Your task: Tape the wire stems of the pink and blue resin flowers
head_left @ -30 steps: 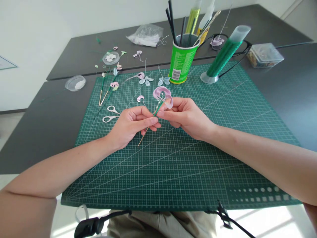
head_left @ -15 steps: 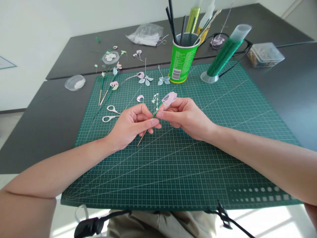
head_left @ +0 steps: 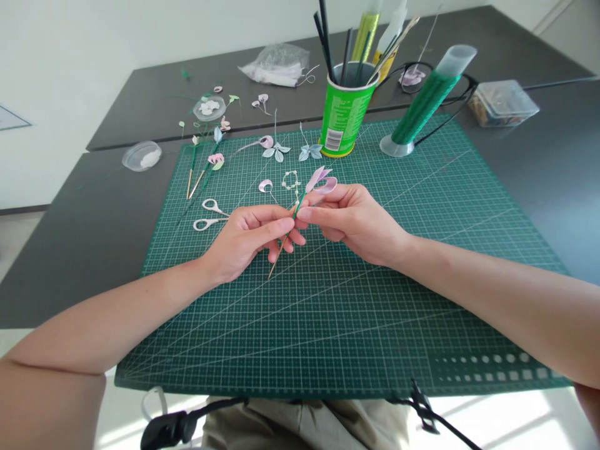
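A small handmade flower stem (head_left: 300,203) is held over the green cutting mat (head_left: 328,300). It has a wooden stick wrapped in green at the top, pink petals (head_left: 320,180) and a spray of white beads (head_left: 290,180). My left hand (head_left: 253,237) pinches the stick from the left, fingers closed. My right hand (head_left: 351,219) pinches the stem just under the petals, fingers closed. The stick's bare lower end points down toward the mat.
White-handled scissors (head_left: 210,214) lie left of my hands. Finished stems (head_left: 201,169), loose petals (head_left: 276,150) and small lidded dishes (head_left: 142,156) lie at the far left. A green cup of tools (head_left: 344,115), a green bead tube (head_left: 422,106) and a clear box (head_left: 501,103) stand behind.
The flower has turned between my fingers: the wide pink petals seen a second ago now show edge-on and narrower, and the white bead spray has swung out to the left.
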{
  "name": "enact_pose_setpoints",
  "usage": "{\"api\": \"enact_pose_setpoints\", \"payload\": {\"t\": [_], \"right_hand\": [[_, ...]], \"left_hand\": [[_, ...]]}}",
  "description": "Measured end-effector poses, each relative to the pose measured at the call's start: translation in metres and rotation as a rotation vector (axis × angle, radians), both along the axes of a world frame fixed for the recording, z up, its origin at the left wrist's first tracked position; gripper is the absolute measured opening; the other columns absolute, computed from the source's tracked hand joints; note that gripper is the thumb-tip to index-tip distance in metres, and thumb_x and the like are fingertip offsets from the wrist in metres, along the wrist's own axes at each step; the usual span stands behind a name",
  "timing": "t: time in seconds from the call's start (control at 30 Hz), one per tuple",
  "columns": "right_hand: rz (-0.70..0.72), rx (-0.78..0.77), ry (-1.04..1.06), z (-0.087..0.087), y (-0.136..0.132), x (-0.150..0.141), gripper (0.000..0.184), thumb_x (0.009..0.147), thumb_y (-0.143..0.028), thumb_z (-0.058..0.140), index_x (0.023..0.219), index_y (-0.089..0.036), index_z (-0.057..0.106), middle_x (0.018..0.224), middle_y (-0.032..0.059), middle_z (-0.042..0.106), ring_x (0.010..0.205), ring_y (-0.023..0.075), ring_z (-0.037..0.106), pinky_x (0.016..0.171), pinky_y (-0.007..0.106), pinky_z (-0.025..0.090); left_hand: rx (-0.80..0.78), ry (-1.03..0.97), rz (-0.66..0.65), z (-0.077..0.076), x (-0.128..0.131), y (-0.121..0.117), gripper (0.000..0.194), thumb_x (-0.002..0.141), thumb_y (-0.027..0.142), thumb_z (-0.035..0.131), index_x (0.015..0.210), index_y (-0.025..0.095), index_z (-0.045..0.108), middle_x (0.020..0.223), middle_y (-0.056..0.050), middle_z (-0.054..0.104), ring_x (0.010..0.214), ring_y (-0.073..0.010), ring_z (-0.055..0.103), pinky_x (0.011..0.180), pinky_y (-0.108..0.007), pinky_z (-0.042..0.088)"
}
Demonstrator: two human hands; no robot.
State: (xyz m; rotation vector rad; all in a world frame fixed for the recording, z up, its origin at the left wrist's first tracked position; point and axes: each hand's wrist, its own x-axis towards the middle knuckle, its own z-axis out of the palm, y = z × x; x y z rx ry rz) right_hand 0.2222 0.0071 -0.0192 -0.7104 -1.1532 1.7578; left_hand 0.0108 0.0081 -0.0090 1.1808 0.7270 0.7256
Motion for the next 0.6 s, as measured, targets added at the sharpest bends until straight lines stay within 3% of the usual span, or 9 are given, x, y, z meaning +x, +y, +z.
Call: {"api": "enact_pose_setpoints", "payload": {"t": [0.2,0.47,0.6], "right_hand": [[-0.032,0.029,-0.017,-0.0006,0.0,0.0,0.021,0.076,-0.026,0.096,0.08,-0.013,0.08,0.06,-0.005,0.061,0.045,0.0011,0.029,0.038,0.021,0.016],[-0.028,-0.05,0.003,0.0008,-0.0021,-0.0009,0.024,0.072,-0.024,0.098,0.08,-0.015,0.077,0.054,-0.0074,0.057,0.044,0.001,0.027,0.039,0.022,0.013],[-0.038,-0.052,0.0,0.0013,-0.0021,-0.0014,0.025,0.07,-0.023,0.099,0.076,-0.014,0.076,0.058,-0.0053,0.063,0.044,0.0006,0.03,0.039,0.021,0.015]], "left_hand": [[-0.007,0.023,0.04,-0.0007,0.0013,0.0002,0.025,0.084,0.041,0.094,0.086,0.018,0.084,0.082,-0.003,0.085,0.064,-0.0089,0.072,0.046,-0.011,0.052],[0.005,0.123,0.041,-0.0009,0.0017,0.0015,0.036,0.079,0.049,0.095,0.082,0.017,0.08,0.086,-0.007,0.086,0.069,-0.0149,0.079,0.049,-0.016,0.055],[0.016,0.136,0.039,-0.0023,0.0009,0.0013,0.036,0.08,0.049,0.094,0.081,0.017,0.079,0.088,-0.008,0.086,0.069,-0.0158,0.079,0.049,-0.017,0.055]]}}
